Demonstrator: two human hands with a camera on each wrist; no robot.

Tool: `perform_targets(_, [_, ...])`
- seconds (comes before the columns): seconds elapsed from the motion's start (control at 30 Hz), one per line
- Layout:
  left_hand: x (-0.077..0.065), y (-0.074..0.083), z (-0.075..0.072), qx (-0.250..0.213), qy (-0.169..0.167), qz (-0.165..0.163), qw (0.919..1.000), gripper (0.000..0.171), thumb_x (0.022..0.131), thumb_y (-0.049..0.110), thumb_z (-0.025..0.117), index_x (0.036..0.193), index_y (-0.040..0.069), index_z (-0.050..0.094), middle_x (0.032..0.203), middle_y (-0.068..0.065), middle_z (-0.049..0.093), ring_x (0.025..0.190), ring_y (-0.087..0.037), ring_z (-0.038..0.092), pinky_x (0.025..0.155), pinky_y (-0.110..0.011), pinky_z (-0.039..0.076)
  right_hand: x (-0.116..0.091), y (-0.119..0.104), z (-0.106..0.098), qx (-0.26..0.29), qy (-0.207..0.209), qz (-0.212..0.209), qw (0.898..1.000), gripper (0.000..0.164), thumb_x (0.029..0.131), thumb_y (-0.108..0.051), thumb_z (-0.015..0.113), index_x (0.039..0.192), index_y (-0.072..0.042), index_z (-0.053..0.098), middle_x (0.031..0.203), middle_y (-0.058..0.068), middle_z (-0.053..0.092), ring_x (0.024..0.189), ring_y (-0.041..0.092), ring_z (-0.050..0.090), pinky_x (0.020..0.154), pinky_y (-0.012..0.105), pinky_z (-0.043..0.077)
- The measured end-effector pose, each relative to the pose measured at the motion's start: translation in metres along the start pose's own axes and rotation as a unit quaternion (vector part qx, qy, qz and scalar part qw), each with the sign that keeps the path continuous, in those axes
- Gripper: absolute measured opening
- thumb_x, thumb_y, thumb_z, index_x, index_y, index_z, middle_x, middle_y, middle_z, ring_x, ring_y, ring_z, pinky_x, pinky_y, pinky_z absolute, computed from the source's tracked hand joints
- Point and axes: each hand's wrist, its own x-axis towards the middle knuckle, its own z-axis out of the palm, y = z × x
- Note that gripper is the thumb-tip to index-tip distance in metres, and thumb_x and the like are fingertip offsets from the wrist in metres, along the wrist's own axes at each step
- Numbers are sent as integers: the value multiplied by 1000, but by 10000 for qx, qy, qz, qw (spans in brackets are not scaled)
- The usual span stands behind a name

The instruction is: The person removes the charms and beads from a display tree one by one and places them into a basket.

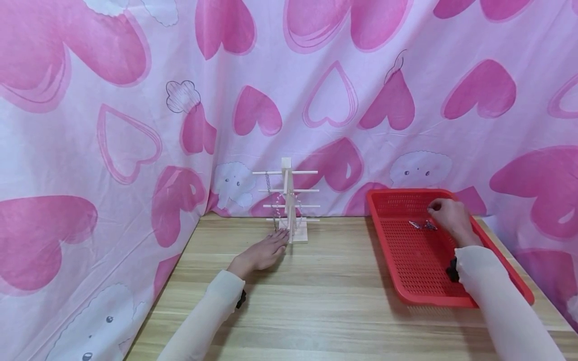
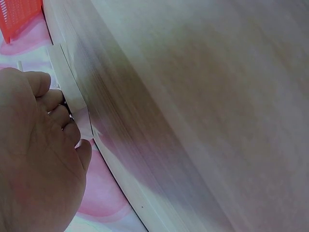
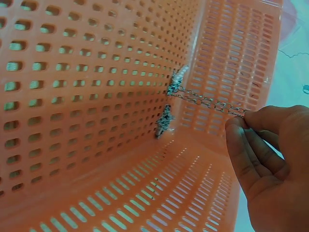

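A pale wooden stand (image 1: 287, 200) with several crossbars stands at the back of the table, chains hanging from its bars. My left hand (image 1: 266, 249) reaches to its square base (image 1: 300, 235), fingers fairly straight; in the left wrist view the fingertips are right at the base's edge (image 2: 67, 77). Over the red basket (image 1: 397, 260), my right hand (image 1: 453, 218) pinches a silver link chain (image 3: 207, 100) between thumb and fingertips. Its strands run down to a small pile of chains (image 3: 174, 84) on the basket floor. A second dark silver cluster (image 3: 164, 121) lies beside that pile.
The basket's raised perforated walls (image 3: 227, 63) surround the chains. A pink heart-print cloth (image 1: 257, 110) hangs behind and along the left side of the wooden table (image 1: 316, 311). The basket stands near the table's right edge.
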Motion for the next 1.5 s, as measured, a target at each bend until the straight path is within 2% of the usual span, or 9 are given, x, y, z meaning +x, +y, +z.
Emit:
perform_targets(0.17, [0, 1, -1, 10, -27, -10, 10000, 57, 116, 26, 31, 168, 3, 26, 179, -15, 16, 167, -36, 15, 137, -54, 18, 1, 5, 3, -13, -256, -46, 9997, 34, 99, -6, 70, 129, 10, 65, 116, 35, 68, 92, 45, 67, 87, 65, 65])
perform_targets(0.33, [1, 1, -1, 42, -42, 2, 10000, 56, 117, 25, 29, 168, 3, 24, 179, -15, 14, 167, -36, 14, 137, -53, 18, 2, 9, 5, 25, -525, -75, 9986, 32, 99, -5, 68, 127, 11, 66, 114, 34, 68, 89, 41, 68, 86, 63, 65])
perform_targets(0.43, [1, 1, -1, 5, -46, 23, 10000, 57, 117, 26, 29, 168, 3, 24, 179, -15, 14, 167, -36, 14, 137, -53, 17, 2, 11, 7, 8, -547, -98, 9985, 31, 100, -4, 67, 126, 13, 66, 113, 35, 68, 88, 40, 67, 84, 61, 66])
perform_targets(0.97, [1, 0, 2, 44, -54, -51, 10000, 57, 117, 29, 28, 169, 6, 23, 179, -13, 13, 167, -34, 13, 137, -53, 18, 0, 6, 6, 142, -518, -128, 9985, 33, 100, -5, 68, 128, 11, 65, 114, 33, 69, 86, 38, 69, 84, 61, 67])
perform_targets(1.13, [1, -1, 2, 3, -46, -52, 10000, 57, 117, 28, 28, 169, 6, 23, 179, -13, 14, 167, -35, 13, 137, -52, 18, 2, -1, 6, 26, -361, -309, 9989, 33, 101, -8, 67, 128, 10, 66, 113, 33, 69, 85, 38, 68, 73, 49, 68])
perform_targets(1.27, [0, -2, 2, -19, -39, -25, 10000, 57, 117, 28, 28, 169, 5, 24, 179, -14, 16, 167, -35, 14, 137, -52, 19, 4, -10, 5, -21, -250, -391, 9989, 32, 104, -10, 64, 128, 10, 67, 115, 34, 68, 89, 40, 66, 67, 40, 64])
perform_targets(1.5, [0, -3, 2, 78, -39, 17, 10000, 57, 117, 29, 26, 169, 5, 24, 179, -14, 15, 167, -35, 13, 137, -51, 17, 3, -32, 2, 64, -108, -507, 9986, 30, 106, -13, 62, 130, 6, 69, 123, 33, 68, 97, 42, 66, 74, 48, 64])
